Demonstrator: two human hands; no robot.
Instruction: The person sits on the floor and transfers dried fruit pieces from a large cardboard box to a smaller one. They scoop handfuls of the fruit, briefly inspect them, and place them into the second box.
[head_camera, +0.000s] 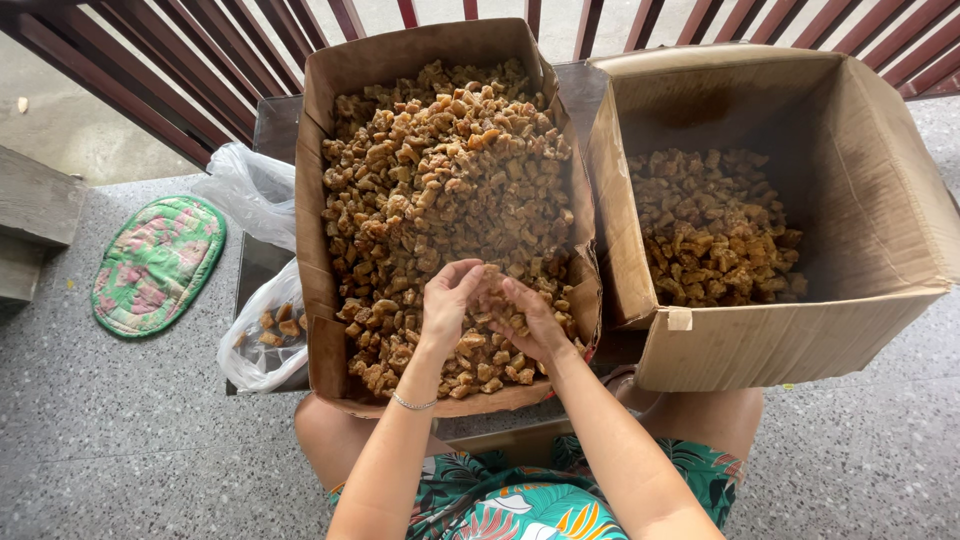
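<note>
Loosely curled fingers (452, 283) among brown chunks (440, 170).

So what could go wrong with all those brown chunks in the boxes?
The left box is heaped almost to its rim, so brown chunks might tumble out as the left hand and right hand dig in. Its near edge hangs toward the person's lap, so it could perhaps tip or sag. The open plastic bag beside it might spill its few pieces.
</note>
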